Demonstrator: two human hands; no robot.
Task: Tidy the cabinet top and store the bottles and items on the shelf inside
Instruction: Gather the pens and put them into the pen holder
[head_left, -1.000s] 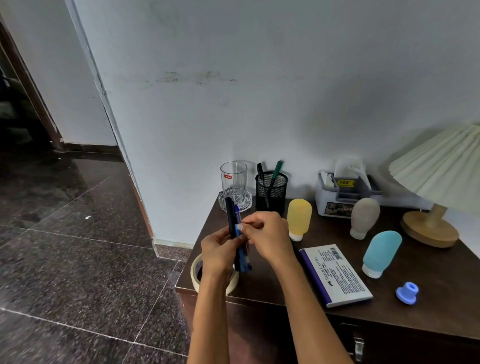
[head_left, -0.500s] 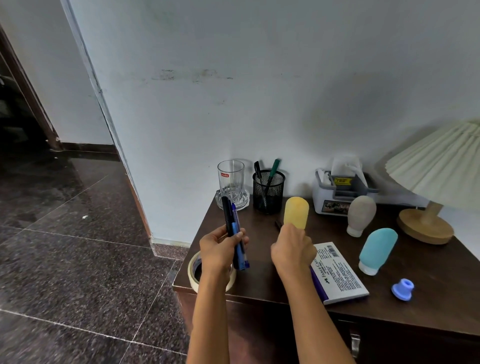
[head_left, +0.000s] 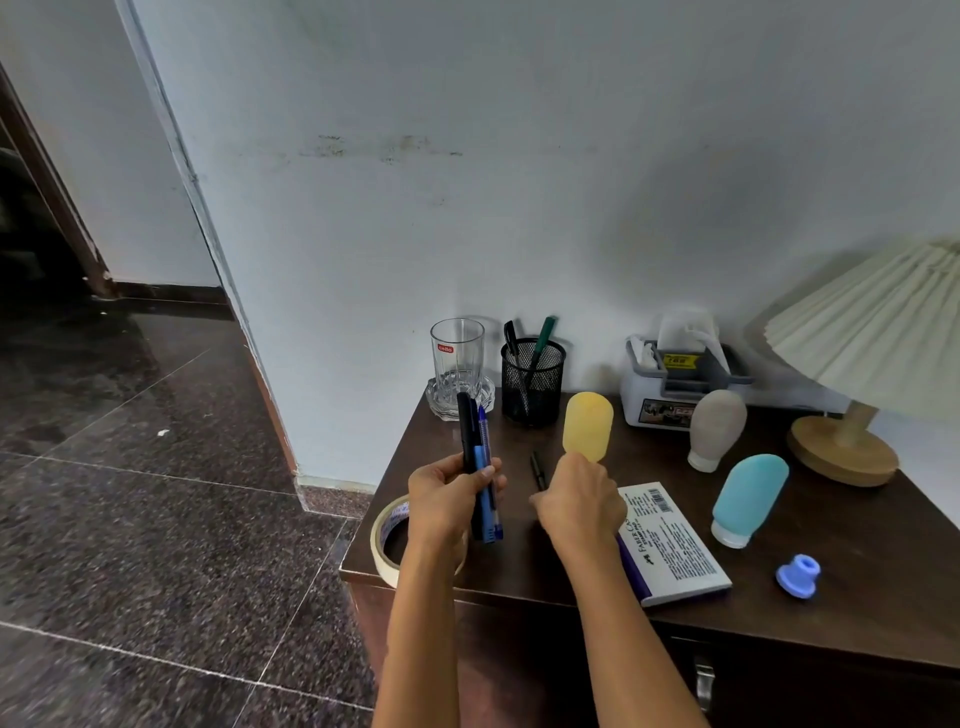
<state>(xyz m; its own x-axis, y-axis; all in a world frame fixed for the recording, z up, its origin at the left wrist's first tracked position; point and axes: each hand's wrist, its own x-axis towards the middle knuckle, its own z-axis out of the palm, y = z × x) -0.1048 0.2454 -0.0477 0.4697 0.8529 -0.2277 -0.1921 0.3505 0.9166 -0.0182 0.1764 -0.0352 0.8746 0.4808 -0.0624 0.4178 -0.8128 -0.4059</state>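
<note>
My left hand (head_left: 447, 499) is shut on a black pen and a blue pen (head_left: 478, 441), held upright over the front left of the dark cabinet top (head_left: 857, 597). To its right, my right hand (head_left: 582, 499) pinches the near end of another black pen (head_left: 537, 470) low over the top. Directly behind that hand stands a yellow bottle (head_left: 588, 423). A grey bottle (head_left: 716, 428) and a blue bottle (head_left: 748, 499) stand further right. A loose blue cap (head_left: 798, 574) lies near the front right.
A tape roll (head_left: 387, 525) sits at the front left corner, partly behind my left arm. A white and blue box (head_left: 675, 551) lies by my right wrist. At the back stand a glass (head_left: 457, 358), mesh pen holder (head_left: 532, 384), grey container (head_left: 670, 395) and lamp (head_left: 878, 332).
My right hand left the pens held in my left hand, moved right and down, and closed on the black pen lying on the cabinet top. My left hand kept its pens.
</note>
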